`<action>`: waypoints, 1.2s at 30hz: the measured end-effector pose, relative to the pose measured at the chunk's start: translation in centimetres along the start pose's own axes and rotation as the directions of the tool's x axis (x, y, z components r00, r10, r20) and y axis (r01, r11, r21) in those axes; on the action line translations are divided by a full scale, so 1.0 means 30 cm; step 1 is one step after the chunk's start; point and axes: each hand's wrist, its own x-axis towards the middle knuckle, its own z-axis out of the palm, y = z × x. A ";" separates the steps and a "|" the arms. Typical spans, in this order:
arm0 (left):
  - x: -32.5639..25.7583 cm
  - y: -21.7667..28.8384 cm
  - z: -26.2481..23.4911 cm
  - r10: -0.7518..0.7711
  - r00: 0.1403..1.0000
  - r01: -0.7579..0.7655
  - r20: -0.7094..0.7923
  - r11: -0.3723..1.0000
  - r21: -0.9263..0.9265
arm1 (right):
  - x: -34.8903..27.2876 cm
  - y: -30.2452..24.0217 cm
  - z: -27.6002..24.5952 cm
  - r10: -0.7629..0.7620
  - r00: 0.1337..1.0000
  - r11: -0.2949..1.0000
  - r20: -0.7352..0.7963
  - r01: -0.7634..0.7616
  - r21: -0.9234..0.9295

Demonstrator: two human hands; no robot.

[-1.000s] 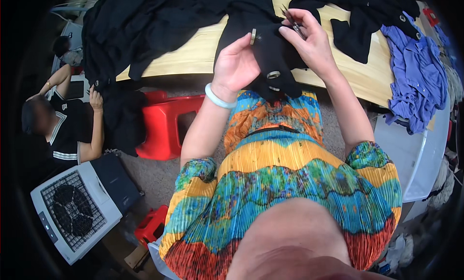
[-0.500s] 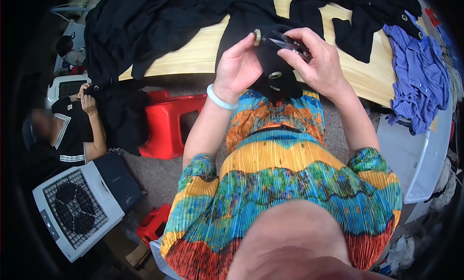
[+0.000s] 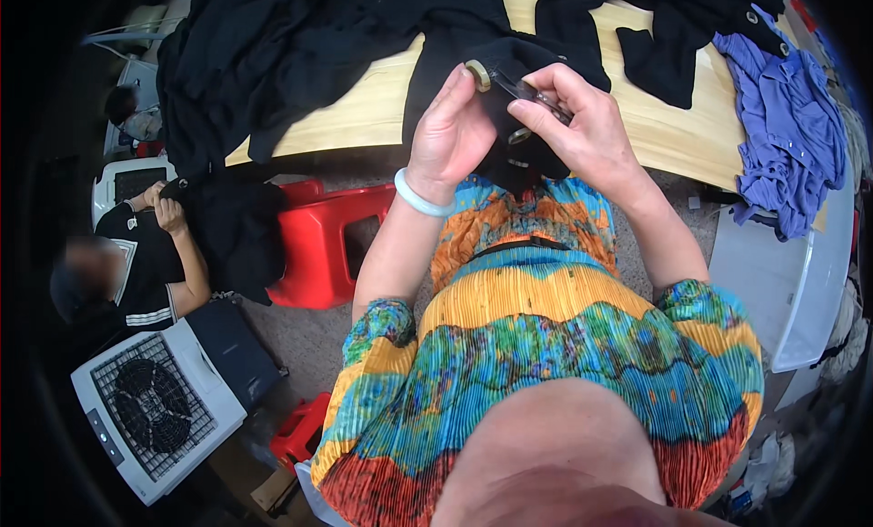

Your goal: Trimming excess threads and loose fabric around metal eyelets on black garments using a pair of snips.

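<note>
My left hand (image 3: 448, 136), with a pale bangle (image 3: 422, 196) at its wrist, pinches a large gold-rimmed button (image 3: 478, 76) on a black garment (image 3: 473, 43). In my right hand (image 3: 587, 127) is a small pair of thread snips (image 3: 553, 109), its blades pointing left toward the button. Fine threads show between the button and the blade tips; whether the blades touch them I cannot tell. Below the snips, another gold-rimmed button (image 3: 519, 136) sits on the same dark cloth, which hangs over the table edge toward my lap.
Across the wooden table (image 3: 677, 150) lie more black garments (image 3: 300, 45). A purple garment (image 3: 789, 131) drapes over its right end, above a pale plastic bin (image 3: 791, 318). Left of me stand a red stool (image 3: 314, 254) and a fan unit (image 3: 155, 409); a co-worker (image 3: 136, 263) handles dark cloth there.
My right hand has shifted left and slightly down, bringing the snips closer to the held button. The button has tilted. The co-worker's hands have moved a little.
</note>
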 end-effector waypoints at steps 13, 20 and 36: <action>-0.007 -0.005 0.034 -0.006 0.994 0.004 -0.113 1.000 -0.024 | 0.002 0.018 0.017 -0.015 1.000 1.000 -0.024 0.015 0.023; -0.005 -0.003 0.043 0.000 0.997 0.001 -0.080 1.000 0.011 | 0.014 0.007 0.008 -0.030 0.999 0.999 -0.017 0.029 -0.016; 0.013 0.014 0.034 -0.126 0.978 0.107 -0.168 0.987 -0.119 | 0.073 0.061 -0.032 -0.017 0.983 0.959 -0.181 0.068 0.277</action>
